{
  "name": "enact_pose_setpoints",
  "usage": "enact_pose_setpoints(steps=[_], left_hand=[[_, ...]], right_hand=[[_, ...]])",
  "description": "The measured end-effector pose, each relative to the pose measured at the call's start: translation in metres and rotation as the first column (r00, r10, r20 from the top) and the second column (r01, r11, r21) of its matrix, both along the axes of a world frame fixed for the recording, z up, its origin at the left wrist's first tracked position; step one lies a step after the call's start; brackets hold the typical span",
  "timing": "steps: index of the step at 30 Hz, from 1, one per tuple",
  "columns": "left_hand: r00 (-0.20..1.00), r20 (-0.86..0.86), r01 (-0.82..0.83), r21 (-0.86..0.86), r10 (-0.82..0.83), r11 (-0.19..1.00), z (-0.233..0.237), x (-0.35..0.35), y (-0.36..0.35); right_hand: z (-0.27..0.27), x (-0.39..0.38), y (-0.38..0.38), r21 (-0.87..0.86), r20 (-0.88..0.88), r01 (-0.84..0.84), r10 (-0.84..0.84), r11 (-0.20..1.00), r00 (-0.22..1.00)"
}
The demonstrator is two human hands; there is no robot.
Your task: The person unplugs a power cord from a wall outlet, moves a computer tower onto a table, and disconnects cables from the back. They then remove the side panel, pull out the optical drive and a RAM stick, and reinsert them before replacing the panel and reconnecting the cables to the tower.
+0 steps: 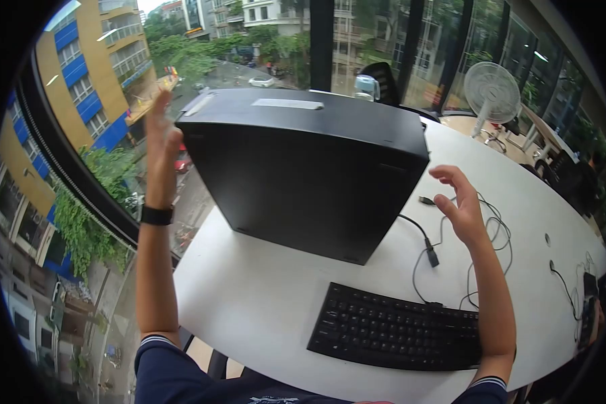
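Observation:
A black computer tower (303, 182) stands upright on the white table (249, 289), a pale strip lying along its top. My left hand (160, 145) is raised close to the tower's left top corner, fingers stretched upward and apart from it as far as I can see. On the other side, my right hand (459, 205) hovers near the tower's right edge with fingers curved and spread, holding nothing. Below the right hand lie a black power cable (429, 249) and a thin cord with a USB plug (425, 200). A black keyboard (397, 330) rests in front, partly behind my right forearm.
Tall windows run along the left and back. A white fan (491, 94) stands behind the table, and a clear jug (366, 87) is beyond the tower. A black chair (380, 77) is at the back. More cables (564, 286) lie at the far right.

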State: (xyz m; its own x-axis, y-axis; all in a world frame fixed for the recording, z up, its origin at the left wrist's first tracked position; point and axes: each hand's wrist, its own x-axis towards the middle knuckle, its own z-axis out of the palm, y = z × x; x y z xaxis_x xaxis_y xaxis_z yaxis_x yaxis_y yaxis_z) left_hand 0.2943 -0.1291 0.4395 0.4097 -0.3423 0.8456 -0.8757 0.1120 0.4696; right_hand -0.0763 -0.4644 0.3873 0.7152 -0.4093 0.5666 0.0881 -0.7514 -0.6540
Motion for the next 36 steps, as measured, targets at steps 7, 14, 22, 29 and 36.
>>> enact_pose_setpoints(steps=[7, 14, 22, 29, 36], left_hand=[[0.593, -0.558, 0.633, -0.124, -0.581, 0.765, -0.071, 0.042, -0.015], [0.529, -0.52, 0.592, -0.34, -0.671, 0.731, -0.046, 0.007, -0.018], [0.946, -0.311, 0.012, -0.24, -0.089, 0.971, -0.024, -0.153, 0.068], [0.927, -0.311, -0.295, -0.262, 0.209, 0.919, -0.026, -0.245, 0.075], [0.92, -0.34, -0.305, -0.306, 0.196, 0.902, -0.037, -0.237, 0.075]], right_hand=[[0.003, 0.077, 0.073, 0.448, 0.307, -0.276, 0.144, 0.85, 0.941], [-0.015, 0.099, 0.068, 0.445, 0.552, -0.464, 0.173, 0.766, 0.816], [-0.02, 0.157, 0.007, 0.507, 0.598, -0.716, 0.401, 0.48, 0.694], [-0.05, 0.3, -0.034, 0.485, 0.776, -0.861, 0.377, 0.156, 0.506], [-0.046, 0.347, 0.002, 0.467, 0.745, -0.882, 0.511, 0.057, 0.428]])
